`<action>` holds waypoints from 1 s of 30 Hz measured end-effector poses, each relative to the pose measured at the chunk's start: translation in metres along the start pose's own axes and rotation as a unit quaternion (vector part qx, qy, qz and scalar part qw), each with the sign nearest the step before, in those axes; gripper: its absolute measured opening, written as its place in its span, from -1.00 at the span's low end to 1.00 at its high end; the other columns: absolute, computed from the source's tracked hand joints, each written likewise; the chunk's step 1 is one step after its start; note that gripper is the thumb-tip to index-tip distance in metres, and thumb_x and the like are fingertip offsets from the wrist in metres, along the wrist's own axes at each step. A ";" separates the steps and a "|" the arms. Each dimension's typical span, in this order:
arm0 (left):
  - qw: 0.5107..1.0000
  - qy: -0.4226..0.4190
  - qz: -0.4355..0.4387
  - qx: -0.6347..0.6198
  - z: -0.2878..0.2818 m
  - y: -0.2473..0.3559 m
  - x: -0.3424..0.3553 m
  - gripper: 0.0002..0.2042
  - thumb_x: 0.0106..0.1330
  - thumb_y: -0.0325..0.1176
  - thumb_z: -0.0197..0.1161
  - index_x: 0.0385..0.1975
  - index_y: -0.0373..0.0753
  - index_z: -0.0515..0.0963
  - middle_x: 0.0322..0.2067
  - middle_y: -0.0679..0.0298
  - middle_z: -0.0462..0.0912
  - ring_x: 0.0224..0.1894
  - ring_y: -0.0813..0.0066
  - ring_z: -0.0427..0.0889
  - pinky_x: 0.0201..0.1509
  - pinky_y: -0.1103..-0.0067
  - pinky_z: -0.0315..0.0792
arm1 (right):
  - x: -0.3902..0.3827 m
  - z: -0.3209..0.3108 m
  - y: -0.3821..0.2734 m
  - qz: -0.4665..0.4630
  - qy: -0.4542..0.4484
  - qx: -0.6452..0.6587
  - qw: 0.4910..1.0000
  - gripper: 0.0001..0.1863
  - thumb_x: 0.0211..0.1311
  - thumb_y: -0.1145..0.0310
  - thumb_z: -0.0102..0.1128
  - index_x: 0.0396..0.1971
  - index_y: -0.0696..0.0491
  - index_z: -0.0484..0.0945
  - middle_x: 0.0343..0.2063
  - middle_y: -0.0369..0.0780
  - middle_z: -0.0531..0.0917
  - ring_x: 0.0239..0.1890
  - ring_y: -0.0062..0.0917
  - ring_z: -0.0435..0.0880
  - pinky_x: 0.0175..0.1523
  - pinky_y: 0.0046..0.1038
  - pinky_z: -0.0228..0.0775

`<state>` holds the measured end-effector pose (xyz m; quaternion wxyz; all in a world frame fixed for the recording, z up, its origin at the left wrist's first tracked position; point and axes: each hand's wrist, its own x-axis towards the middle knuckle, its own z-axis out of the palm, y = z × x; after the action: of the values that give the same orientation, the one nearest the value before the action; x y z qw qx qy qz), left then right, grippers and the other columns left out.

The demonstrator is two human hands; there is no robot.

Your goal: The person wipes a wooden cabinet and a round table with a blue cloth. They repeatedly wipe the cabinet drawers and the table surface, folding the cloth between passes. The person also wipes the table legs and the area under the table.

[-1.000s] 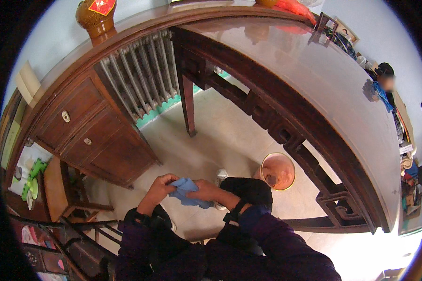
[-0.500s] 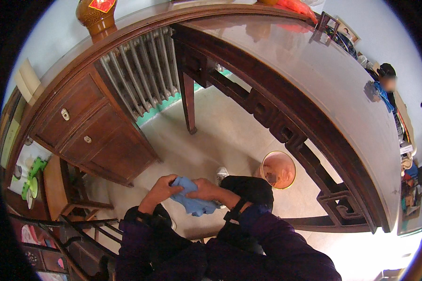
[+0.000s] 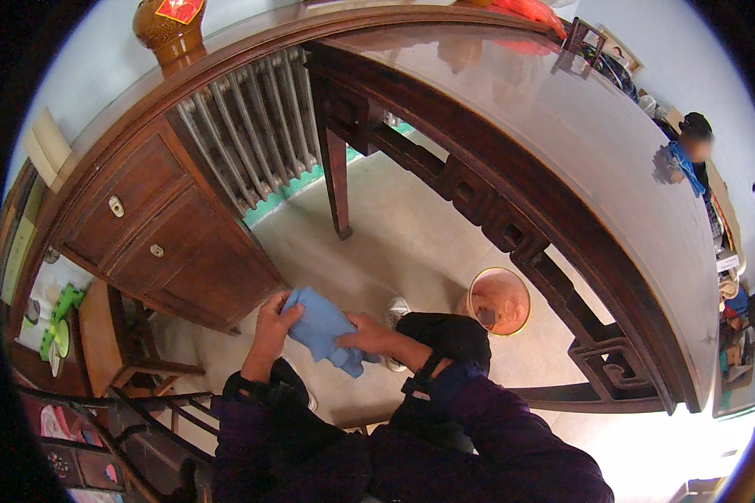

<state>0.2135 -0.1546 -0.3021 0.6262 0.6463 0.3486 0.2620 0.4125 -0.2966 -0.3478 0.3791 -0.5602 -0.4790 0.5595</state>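
Observation:
My left hand (image 3: 273, 324) pinches the upper left part of a light blue cloth (image 3: 319, 321), thumb over it. My right hand (image 3: 369, 334) grips the cloth's right side, fingers curled on it. The cloth is held spread between them, crumpled at its lower end, above my knees. Below, a patterned shoe (image 3: 397, 308) shows beside my dark trouser leg (image 3: 445, 335). A pink bin (image 3: 498, 302) with something in its bottom stands on the floor to the right of my hands.
A wooden cabinet (image 3: 184, 268), radiator (image 3: 247, 126) and long carved table (image 3: 612, 210) surround me. A brown jar (image 3: 172, 38) and red bag (image 3: 524, 17) sit at the back. Clutter and a blurred black-topped shape line the right. Wooden chairs (image 3: 109, 335) stand left.
My left hand has moved up and left, pulling the blue cloth with it, so the cloth is more spread out. My right hand has shifted slightly and keeps hold.

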 end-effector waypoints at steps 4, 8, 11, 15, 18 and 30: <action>0.966 -0.071 -0.068 -0.240 0.000 0.003 0.001 -0.48 0.33 -0.24 0.34 0.21 -0.34 0.40 0.06 0.23 0.57 0.10 0.37 0.55 0.22 0.42 0.41 | -0.001 -0.003 -0.001 -0.003 0.021 0.214 0.977 -0.47 0.23 0.42 0.32 0.20 0.18 0.45 -0.01 -0.21 0.66 0.00 -0.50 0.62 0.19 -0.37 0.44; 0.914 -0.219 -0.124 -0.319 0.012 0.000 -0.001 -0.40 0.37 -0.21 0.32 0.34 -0.24 0.28 0.19 0.20 0.50 0.25 0.24 0.48 0.33 0.26 0.38 | -0.005 -0.002 -0.011 -0.022 0.014 0.304 0.952 -0.53 0.23 0.44 0.31 0.15 0.15 0.50 -0.07 -0.25 0.67 -0.07 -0.53 0.64 0.10 -0.38 0.49; 0.923 -0.214 -0.150 -0.283 0.016 -0.003 -0.004 -0.40 0.36 -0.27 0.32 0.34 -0.27 0.27 0.19 0.20 0.50 0.24 0.26 0.48 0.33 0.27 0.38 | -0.006 0.005 -0.014 -0.042 0.022 0.273 0.961 -0.56 0.24 0.41 0.31 0.12 0.14 0.53 -0.11 -0.26 0.69 -0.12 -0.54 0.64 0.04 -0.40 0.52; 0.946 -0.132 -0.079 -0.286 0.016 -0.002 0.001 -0.43 0.33 -0.35 0.32 0.32 -0.27 0.31 0.15 0.22 0.55 0.20 0.30 0.52 0.31 0.28 0.41 | -0.004 0.005 -0.010 0.000 -0.001 0.238 0.971 -0.49 0.25 0.39 0.33 0.20 0.16 0.47 -0.01 -0.24 0.64 0.00 -0.52 0.60 0.17 -0.39 0.43; 0.956 -0.100 -0.049 -0.271 0.016 0.000 0.004 -0.46 0.30 -0.40 0.31 0.28 -0.27 0.37 0.13 0.22 0.57 0.16 0.33 0.55 0.28 0.33 0.43 | -0.002 0.005 -0.007 -0.015 -0.029 0.179 0.983 -0.46 0.26 0.34 0.34 0.21 0.15 0.46 0.00 -0.23 0.64 0.01 -0.51 0.59 0.17 -0.38 0.44; 0.980 -0.158 -0.058 -0.105 0.016 -0.005 -0.007 -0.57 0.19 -0.38 0.39 0.06 -0.34 0.53 -0.11 0.29 0.65 -0.09 0.51 0.60 0.05 0.52 0.47 | 0.000 -0.004 -0.011 -0.046 0.144 0.110 0.982 -0.62 0.29 0.33 0.33 0.06 0.14 0.57 -0.13 -0.30 0.68 -0.10 -0.61 0.59 0.08 -0.47 0.43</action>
<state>0.2213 -0.1704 -0.3073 0.7517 0.5891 0.2524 0.1553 0.4149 -0.2937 -0.3365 0.5284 -0.5672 -0.3805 0.5042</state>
